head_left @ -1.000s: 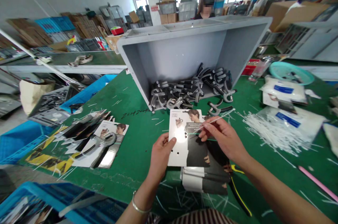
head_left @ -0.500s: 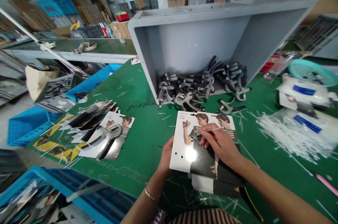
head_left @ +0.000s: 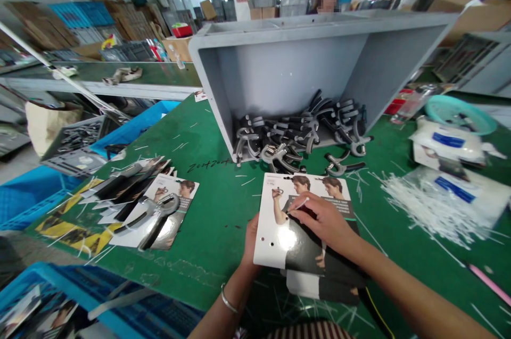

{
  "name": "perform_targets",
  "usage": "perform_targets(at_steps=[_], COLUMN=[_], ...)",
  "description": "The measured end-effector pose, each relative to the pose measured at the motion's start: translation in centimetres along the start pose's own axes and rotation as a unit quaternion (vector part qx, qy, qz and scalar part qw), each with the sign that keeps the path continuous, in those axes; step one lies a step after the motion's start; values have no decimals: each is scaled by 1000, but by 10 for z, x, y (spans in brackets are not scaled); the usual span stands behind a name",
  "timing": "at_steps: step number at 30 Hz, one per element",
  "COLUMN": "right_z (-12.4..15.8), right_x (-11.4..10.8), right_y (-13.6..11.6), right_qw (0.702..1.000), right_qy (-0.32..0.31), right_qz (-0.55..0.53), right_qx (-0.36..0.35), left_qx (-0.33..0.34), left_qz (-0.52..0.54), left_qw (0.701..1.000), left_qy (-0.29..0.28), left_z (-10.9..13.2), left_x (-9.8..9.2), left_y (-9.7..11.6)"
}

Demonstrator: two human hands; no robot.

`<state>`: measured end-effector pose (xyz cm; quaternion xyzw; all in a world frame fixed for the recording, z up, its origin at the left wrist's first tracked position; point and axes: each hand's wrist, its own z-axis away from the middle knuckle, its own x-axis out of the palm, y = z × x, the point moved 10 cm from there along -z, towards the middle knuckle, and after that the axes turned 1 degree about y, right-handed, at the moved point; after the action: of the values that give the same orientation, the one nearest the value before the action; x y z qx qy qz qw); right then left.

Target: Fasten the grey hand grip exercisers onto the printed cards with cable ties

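My left hand (head_left: 250,240) grips the left edge of a printed packaging card (head_left: 266,224), its fingers hidden behind it. The card shows a person's picture and has small punched holes. Over the card, my right hand (head_left: 325,222) pinches a thin white cable tie (head_left: 304,201), its fingertips right at the upper holes. Whether the tie passes through a hole I cannot tell. More cards (head_left: 305,283) lie beneath. Just beyond the card, a loose grey and black hand gripper (head_left: 339,163) rests on the green table (head_left: 215,206).
A grey crate (head_left: 279,70) on its side holds several hand grippers. At left, one hand gripper (head_left: 154,216) lies on stacked cards. White cable ties (head_left: 431,211) are heaped at right near plastic bags (head_left: 451,190). A blue crate (head_left: 99,280) stands at lower left.
My right fingertips have moved down and left, closer to the card's holes, and less of the cable tie shows. My left hand still holds the card. The whole view has shifted slightly.
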<state>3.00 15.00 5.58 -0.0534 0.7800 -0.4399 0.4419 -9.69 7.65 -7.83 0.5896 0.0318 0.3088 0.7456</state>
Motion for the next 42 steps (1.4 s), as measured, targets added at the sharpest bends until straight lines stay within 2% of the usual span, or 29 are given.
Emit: perform_targets(at_steps=[2, 4, 6, 8, 14, 18, 20, 22, 24, 26, 28, 30, 31, 35, 42], right_z=[0, 0, -1, -2, -3, -3, -2, -2, -1, -2, -2, -3, -3, -3, -3], right_x=[-2, -2, -2, -1, 2, 2, 2, 3, 3, 4, 3, 3, 3, 3, 2], right_y=[2, 4, 4, 5, 5, 1, 1, 2, 3, 3, 3, 1, 0, -2, 1], right_qw=[999, 998, 998, 998, 998, 999, 999, 999, 999, 999, 998, 998, 998, 998, 998], right_qy=[-14, -25, -27, -25, -23, -25, -26, -29, -32, -33, -34, -38, -40, -44, -41], right_qz=[-27, -36, -31, -23, -19, -12, -5, 6, 19, 28, 29, 24, 20, 17, 15], right_qx=[23, 40, 44, 43, 47, 39, 37, 37, 34, 32, 34, 36, 35, 36, 42], left_qx=[-6, -3, 16, 46, 140, 118, 141, 194, 224, 164, 49, -35, -51, -64, -4], left_qz=[-20, -62, -98, -119, -111, -92, -142, -198, -214, -165, -89, -42, -36, -14, -20], left_qw=[1000, 997, 992, 988, 983, 989, 980, 959, 948, 973, 992, 992, 991, 993, 999], left_qy=[-9, -44, -84, -92, -41, -20, 15, 65, 74, 7, -78, -116, -117, -102, -46], left_z=[15, 31, 44, 50, 31, 16, 13, 13, 10, -1, -12, -16, -18, -19, -15], left_x=[-10, -17, -20, -23, -15, -6, -12, -21, -24, -15, 1, 12, 14, 17, 21], left_y=[-1, 3, 10, 18, 23, 15, 25, 47, 63, 55, 32, 11, 5, -3, 16])
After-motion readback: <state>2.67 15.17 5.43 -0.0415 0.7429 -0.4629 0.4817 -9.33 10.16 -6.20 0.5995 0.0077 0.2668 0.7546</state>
